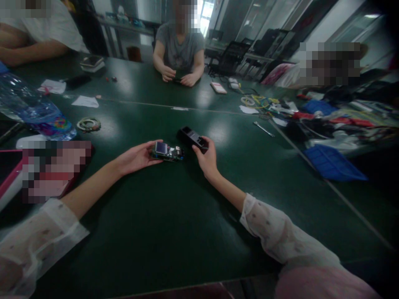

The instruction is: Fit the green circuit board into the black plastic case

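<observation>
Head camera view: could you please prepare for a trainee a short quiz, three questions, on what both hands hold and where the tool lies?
1. What does the left hand hold?
2. Fill in the colour: the object in the right hand is ____.
3. True or false: the wrench-like tool lies to the left of both hands.

Key:
1. A circuit board with a small screen.
2. Black.
3. False; it lies to their right.
</observation>
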The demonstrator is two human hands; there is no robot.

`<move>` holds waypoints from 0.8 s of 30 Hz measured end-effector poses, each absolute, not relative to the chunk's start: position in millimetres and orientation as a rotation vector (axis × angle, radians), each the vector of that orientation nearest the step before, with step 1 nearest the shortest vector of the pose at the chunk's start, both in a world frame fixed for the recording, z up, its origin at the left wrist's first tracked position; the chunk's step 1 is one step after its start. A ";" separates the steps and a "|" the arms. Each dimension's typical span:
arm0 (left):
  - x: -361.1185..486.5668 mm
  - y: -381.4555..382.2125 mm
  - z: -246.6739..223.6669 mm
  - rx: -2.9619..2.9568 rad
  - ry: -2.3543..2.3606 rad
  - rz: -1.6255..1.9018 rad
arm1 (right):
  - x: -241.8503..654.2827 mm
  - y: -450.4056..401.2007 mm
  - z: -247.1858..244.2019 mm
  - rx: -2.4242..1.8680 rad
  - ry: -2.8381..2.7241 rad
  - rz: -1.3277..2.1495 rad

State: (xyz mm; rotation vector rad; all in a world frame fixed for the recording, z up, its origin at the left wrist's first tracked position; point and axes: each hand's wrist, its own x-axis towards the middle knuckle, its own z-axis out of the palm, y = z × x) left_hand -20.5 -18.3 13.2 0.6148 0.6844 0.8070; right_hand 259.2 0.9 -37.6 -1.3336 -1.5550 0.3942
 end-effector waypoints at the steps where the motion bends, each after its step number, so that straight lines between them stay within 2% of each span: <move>1: -20.9 -18.0 12.7 0.616 0.682 0.805 | 258.7 -0.1 -35.8 -1.320 -1.535 0.416; 11: -23.0 -16.4 9.2 0.612 0.651 0.792 | 245.1 -24.1 -8.1 -1.136 -1.673 0.534; 24: -24.4 -12.8 0.0 0.562 0.597 0.811 | 242.0 -27.3 -3.2 -0.946 -1.941 0.546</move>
